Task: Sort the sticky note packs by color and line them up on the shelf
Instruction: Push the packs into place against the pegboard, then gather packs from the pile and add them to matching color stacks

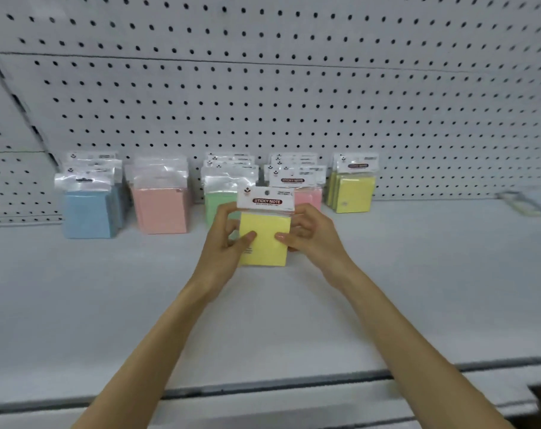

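Note:
A yellow sticky note pack [264, 239] with a white "STICKY NOTE" header is held upright over the middle of the white shelf [108, 289]. My left hand [227, 239] grips its left edge, thumb on the front. My right hand [306, 235] grips its right edge the same way. Behind stand rows of packs against the pegboard: blue [88, 213], salmon pink [160, 209], green [218, 204] partly hidden by my left hand, pink [307, 193] partly hidden by the held pack, and yellow [352, 193] at the right.
A white pegboard wall [278, 97] backs the shelf. A small flat item [519, 202] lies at the far right of the shelf. The shelf's front lip [294, 388] runs across below my forearms.

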